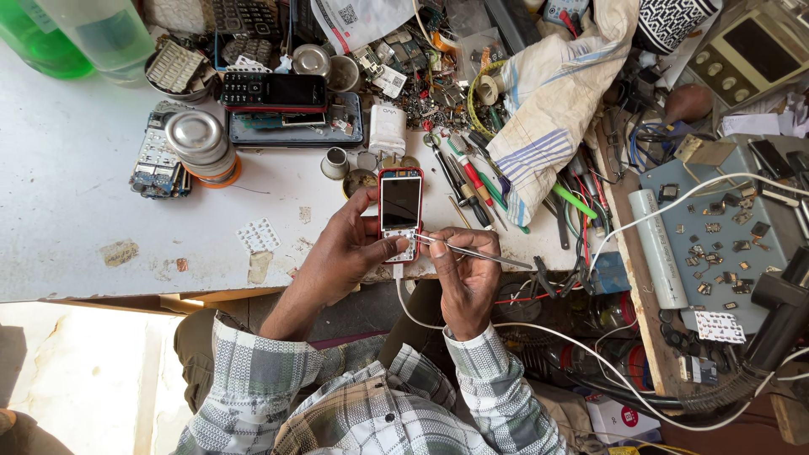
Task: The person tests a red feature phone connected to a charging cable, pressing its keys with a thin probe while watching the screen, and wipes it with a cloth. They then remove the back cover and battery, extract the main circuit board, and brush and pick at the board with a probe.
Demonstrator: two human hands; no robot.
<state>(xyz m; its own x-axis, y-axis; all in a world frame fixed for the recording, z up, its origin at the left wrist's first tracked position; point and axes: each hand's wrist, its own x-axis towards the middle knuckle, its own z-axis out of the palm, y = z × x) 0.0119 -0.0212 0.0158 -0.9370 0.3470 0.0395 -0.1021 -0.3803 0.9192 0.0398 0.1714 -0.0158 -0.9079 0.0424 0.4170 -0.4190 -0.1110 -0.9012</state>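
Head view: small red keypad phone with dark screen lies at near edge of white worn desk. Left hand clamped on phone; right hand pinches thin metal tweezers at keypad. Bare desk left; screwdrivers and striped cloth crowd right.

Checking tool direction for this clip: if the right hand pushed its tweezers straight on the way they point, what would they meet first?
The right hand points the tweezers leftward, tips at the keypad of the red phone. They would probably meet the keypad first, then the left hand's thumb; depth is unclear.
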